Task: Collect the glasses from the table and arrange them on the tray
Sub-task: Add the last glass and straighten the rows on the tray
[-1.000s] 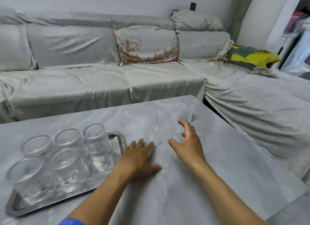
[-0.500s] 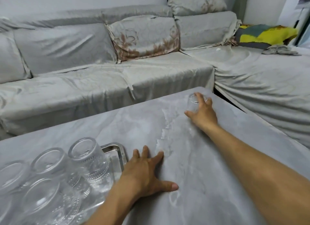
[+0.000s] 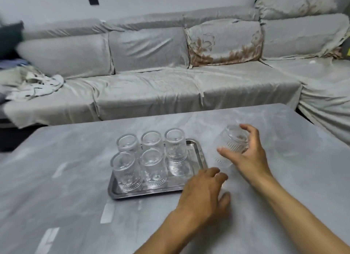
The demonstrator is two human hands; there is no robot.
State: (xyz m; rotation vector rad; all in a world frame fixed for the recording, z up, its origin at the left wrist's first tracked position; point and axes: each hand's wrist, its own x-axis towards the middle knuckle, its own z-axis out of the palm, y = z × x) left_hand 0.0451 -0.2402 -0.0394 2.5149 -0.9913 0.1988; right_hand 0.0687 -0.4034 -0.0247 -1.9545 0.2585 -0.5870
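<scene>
Clear ribbed glass tumbler [image 3: 232,142] held tilted in the right hand [image 3: 246,155], lifted off the grey marbled table [image 3: 75,168] just at 3 o'clock of the steel tray [image 3: 197,151]. Thumb below, fingers curled over the upper side, wrapped firmly around the tumbler's body; probably tipped because it is in transit rather than about to be set down.

Five upright tumblers [image 3: 151,159] already standing on the tray, three along the far row, two in the near row. Bare slot left at the near right corner, about 5 o'clock from the tray's centre (the likely spot for this last one, judging by the neat grid).

Left hand [image 3: 204,195] flat on the table at the tray's 4 o'clock corner, fingers loosely spread, gripping nothing, perhaps bracing the body or ready to steady the tray.

Grey covered sofa [image 3: 151,91] beyond, at 12 o'clock.
</scene>
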